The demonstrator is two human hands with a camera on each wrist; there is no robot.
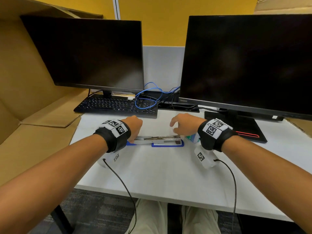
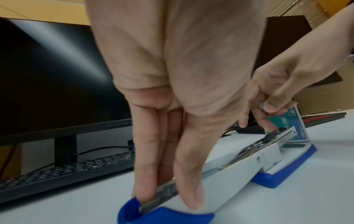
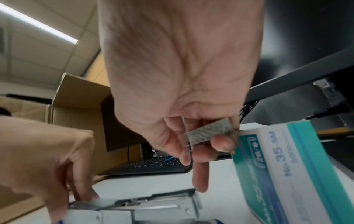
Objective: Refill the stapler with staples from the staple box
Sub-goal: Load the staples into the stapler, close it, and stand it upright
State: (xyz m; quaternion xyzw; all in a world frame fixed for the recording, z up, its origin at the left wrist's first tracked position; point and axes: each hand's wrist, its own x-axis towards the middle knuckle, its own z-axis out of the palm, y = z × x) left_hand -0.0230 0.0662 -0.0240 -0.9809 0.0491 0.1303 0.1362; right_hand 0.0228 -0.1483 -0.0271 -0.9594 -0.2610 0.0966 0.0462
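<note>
A white and blue stapler (image 1: pixel 158 139) lies folded open on the white desk, its metal magazine (image 3: pixel 157 206) facing up. My left hand (image 2: pixel 166 195) pinches the stapler's lid (image 2: pixel 229 178) at its left end, thumb on the white side and fingers on the metal strip inside. My right hand (image 3: pixel 214 137) hovers just above the magazine's right end and pinches a short grey strip of staples (image 3: pixel 203 133) between thumb and fingers. The teal and white staple box (image 3: pixel 287 166) stands right of the stapler, partly hidden by my right wrist in the head view.
Two dark monitors (image 1: pixel 94 54) (image 1: pixel 248 65) stand at the back, with a black keyboard (image 1: pixel 116 105) and looped blue cable (image 1: pixel 148 97) before them. A black stand base with a red line (image 1: pixel 244 130) sits right. Brown cardboard (image 1: pixel 33 102) lines the left.
</note>
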